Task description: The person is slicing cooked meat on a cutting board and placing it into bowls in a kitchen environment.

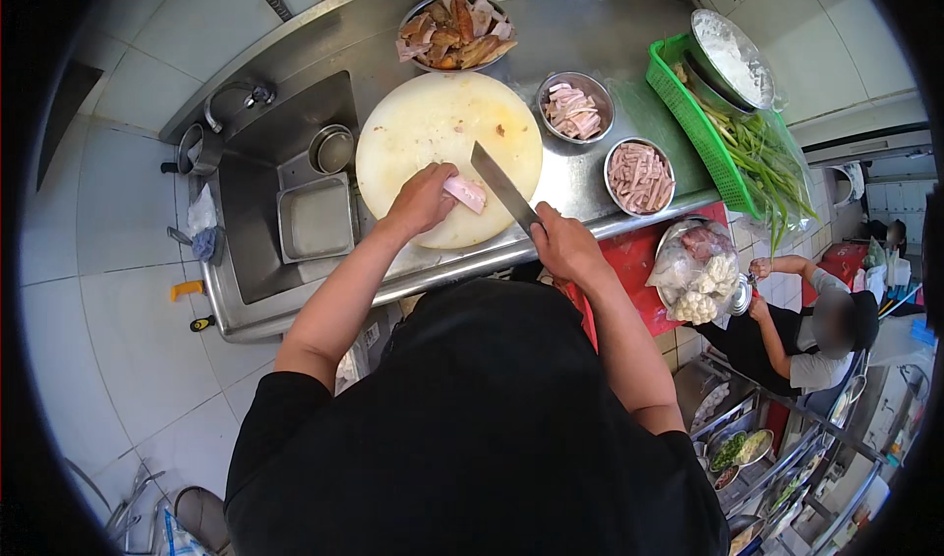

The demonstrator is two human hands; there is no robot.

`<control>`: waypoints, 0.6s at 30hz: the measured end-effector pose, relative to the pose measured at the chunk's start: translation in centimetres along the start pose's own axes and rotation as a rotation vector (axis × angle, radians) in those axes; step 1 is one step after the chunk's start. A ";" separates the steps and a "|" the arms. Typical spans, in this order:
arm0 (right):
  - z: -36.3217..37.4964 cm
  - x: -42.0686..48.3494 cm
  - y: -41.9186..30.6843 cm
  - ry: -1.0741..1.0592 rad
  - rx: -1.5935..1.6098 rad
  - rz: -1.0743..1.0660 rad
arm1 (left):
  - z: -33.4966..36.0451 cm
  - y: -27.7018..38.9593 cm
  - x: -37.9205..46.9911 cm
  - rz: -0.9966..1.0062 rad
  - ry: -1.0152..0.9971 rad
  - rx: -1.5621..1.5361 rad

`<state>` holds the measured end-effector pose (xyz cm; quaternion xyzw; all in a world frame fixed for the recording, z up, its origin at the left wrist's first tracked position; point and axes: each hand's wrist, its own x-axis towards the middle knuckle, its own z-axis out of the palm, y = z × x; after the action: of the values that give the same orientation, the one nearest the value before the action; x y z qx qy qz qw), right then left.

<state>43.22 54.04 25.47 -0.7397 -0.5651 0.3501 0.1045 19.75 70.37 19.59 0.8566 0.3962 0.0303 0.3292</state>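
My left hand (425, 200) holds a pale pink piece of meat (466, 193) low on the round white cutting board (420, 128). In my right hand (566, 242) is the handle of a cleaver (505, 185), its blade pointing up and left over the board, apart from the meat. Small scraps dot the board's surface. Behind the board, a metal bowl (461, 68) is heaped with browned meat pieces (457, 29). To the right stand two steel bowls, one with pale meat strips (572, 111), the other with pinker strips (640, 176).
Left of the board is a steel sink (247, 209) with a faucet (240, 99) and a rectangular pan (317, 217). A green basket (700, 132) of scallions and a bowl of white powder (730, 58) stand right. Bagged cauliflower (708, 290) sits near another person (796, 335).
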 end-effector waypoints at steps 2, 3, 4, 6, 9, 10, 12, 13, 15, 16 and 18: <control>-0.4 0.2 -0.2 0.006 -0.083 -0.106 | 1.1 -0.4 -0.4 0.064 0.153 -0.046; -0.6 0.2 -0.2 0.000 -0.089 -0.111 | 1.6 -0.6 -0.5 0.058 0.158 -0.051; -1.0 0.1 0.0 -0.019 -0.094 -0.142 | 2.0 -0.7 -0.6 0.078 0.203 -0.046; -1.8 -0.4 0.2 -0.046 -0.107 -0.178 | 2.6 -1.2 -0.8 0.090 0.254 -0.047; -2.9 -2.0 0.5 -0.111 -0.099 -0.208 | 2.8 -1.8 -0.8 0.104 0.251 -0.100; -3.0 -2.5 0.7 -0.099 -0.098 -0.201 | 2.6 -1.7 -0.8 0.084 0.211 -0.111; -3.2 -3.2 0.5 -0.094 -0.103 -0.198 | 2.2 -1.3 -1.1 0.057 0.176 -0.127; -3.2 -3.4 0.2 -0.091 -0.107 -0.140 | 1.9 -1.0 -1.4 0.115 0.201 -0.133; -2.8 -3.2 0.0 -0.092 -0.116 -0.083 | 1.8 -0.5 -1.7 0.169 0.228 -0.143; -2.1 -2.8 0.3 -0.039 -0.107 -0.091 | 1.9 -0.3 -1.7 0.142 0.209 -0.104; -1.2 -2.3 0.3 0.010 -0.101 -0.101 | 2.0 0.3 -1.7 0.112 0.191 -0.067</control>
<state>43.97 52.09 27.11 -0.7165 -0.6180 0.3117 0.0873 19.44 68.00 18.54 0.8590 0.3762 0.1436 0.3162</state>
